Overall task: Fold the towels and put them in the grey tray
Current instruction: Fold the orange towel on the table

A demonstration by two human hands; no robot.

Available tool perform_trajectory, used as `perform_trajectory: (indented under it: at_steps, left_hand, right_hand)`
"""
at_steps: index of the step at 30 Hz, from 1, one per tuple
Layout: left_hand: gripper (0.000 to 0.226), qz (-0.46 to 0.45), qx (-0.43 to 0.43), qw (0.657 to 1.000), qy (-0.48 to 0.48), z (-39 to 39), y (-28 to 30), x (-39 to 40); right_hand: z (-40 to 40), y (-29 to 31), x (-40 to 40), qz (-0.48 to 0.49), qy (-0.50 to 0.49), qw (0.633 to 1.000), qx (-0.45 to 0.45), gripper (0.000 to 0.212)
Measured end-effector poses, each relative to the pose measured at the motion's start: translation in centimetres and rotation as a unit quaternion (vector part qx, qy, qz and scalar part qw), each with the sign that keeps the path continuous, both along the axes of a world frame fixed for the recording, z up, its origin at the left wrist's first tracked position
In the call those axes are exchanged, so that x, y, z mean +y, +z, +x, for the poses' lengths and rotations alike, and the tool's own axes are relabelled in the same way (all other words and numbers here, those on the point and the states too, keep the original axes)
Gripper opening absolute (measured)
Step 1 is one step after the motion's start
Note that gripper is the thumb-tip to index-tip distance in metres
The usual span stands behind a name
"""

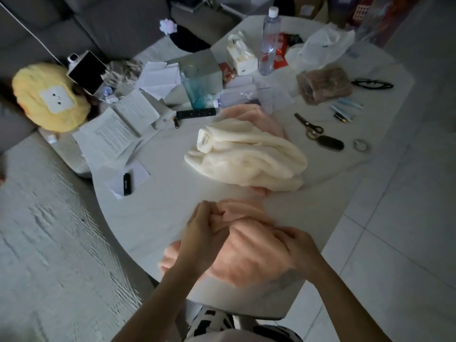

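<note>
A peach-pink towel (244,257) lies bunched at the near edge of the white table (158,213). My left hand (202,233) pinches its upper left part. My right hand (299,248) grips its right side. Further back sits a crumpled cream towel (246,156), and behind it another pink towel (256,114) shows. A grey box-like container (204,67) stands at the back of the table; I cannot tell if it is the tray.
Scissors (308,127), a black oval case (332,143), a tape roll (361,145), two clear bottles (270,43), a tissue box (240,54), papers (116,134) and a black lighter (127,185) crowd the table. A yellow plush (49,97) and a sofa lie to the left.
</note>
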State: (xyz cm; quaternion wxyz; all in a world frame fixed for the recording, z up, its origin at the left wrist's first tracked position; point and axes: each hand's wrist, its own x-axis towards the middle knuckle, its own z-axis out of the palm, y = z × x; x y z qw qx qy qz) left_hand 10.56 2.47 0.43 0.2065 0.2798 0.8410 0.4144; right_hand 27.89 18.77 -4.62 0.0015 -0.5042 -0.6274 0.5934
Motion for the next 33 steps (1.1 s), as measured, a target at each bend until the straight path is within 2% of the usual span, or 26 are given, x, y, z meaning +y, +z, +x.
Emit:
perform_trajectory:
  at_steps: [4,6,7,9,13,15,16,18,20,21,22,24,25,26,30,31,33]
  left_hand:
    - [0.064,0.143,0.064,0.988,-0.007,-0.8,3.2,-1.0]
    - [0.068,0.166,0.1,0.98,-0.041,-1.1,3.1,-2.3]
    - [0.067,0.147,0.094,0.983,-0.056,-1.1,2.5,-3.1]
    - [0.069,0.045,0.037,0.994,-0.088,-0.9,0.6,-4.7]
    - [0.053,-0.176,-0.036,0.967,-0.18,0.2,-4.8,-8.1]
    - [0.048,-0.223,-0.018,0.967,-0.119,0.6,-7.3,-9.2]
    - [0.048,-0.236,-0.006,0.97,-0.063,0.6,-8.2,-9.3]
    - [0.067,-0.291,-0.003,0.957,0.012,0.3,-9.4,-9.2]
    - [0.084,-0.336,-0.015,0.942,-0.002,-0.4,-10.3,-9.0]
    - [0.083,-0.345,-0.028,0.938,-0.017,-0.8,-10.5,-8.7]
    - [0.074,-0.346,-0.036,0.937,-0.032,-1.1,-10.6,-8.3]
    - [0.036,-0.322,-0.036,0.944,-0.057,-1.6,-10.1,-7.6]
    - [0.018,-0.306,-0.036,0.95,-0.058,-2.0,-9.7,-7.2]
    - [0.01,-0.286,-0.041,0.956,-0.049,-2.5,-9.3,-6.8]
    - [0.016,-0.172,-0.011,0.984,0.039,-5.5,-7.0,-5.8]
    - [0.018,-0.146,0.003,0.987,0.062,-6.5,-6.6,-5.8]
    - [0.021,-0.127,0.017,0.988,0.089,-8.6,-6.0,-6.2]
  right_hand:
    - [-0.1,3.9,1.5,0.016,0.015,0.994,0.104,0.009]
    - [0.7,4.6,2.2,0.006,-0.01,0.99,0.139,0.008]
    - [1.3,4.4,2.5,0.005,-0.021,0.99,0.136,0.013]
    - [2.5,3.2,2.7,0.014,-0.016,0.997,0.068,0.026]
    - [4.4,-0.6,1.6,0.021,0.076,0.988,-0.134,0.016]
    - [4.4,-1.9,0.9,0.022,0.09,0.978,-0.186,0.016]
    - [4.0,-2.3,0.6,0.038,0.097,0.976,-0.193,0.019]
    - [2.3,-2.5,0.0,0.085,0.101,0.973,-0.189,0.024]
    - [0.2,-2.5,-1.0,0.117,0.099,0.975,-0.163,0.031]
    - [-0.8,-2.5,-1.5,0.121,0.116,0.975,-0.149,0.041]
    - [-1.8,-2.6,-2.1,0.113,0.143,0.973,-0.142,0.056]
    - [-3.4,-2.8,-3.4,0.107,0.198,0.962,-0.153,0.073]
    - [-4.1,-2.9,-3.8,0.114,0.21,0.957,-0.166,0.071]
    - [-4.7,-2.9,-4.0,0.119,0.2,0.957,-0.175,0.064]
    - [-6.4,-0.8,-2.7,0.128,0.075,0.982,-0.121,0.017]
    - [-6.5,-0.1,-2.1,0.136,0.04,0.985,-0.098,0.011]
    - [-5.9,1.4,-1.1,0.161,-0.009,0.985,-0.063,0.013]
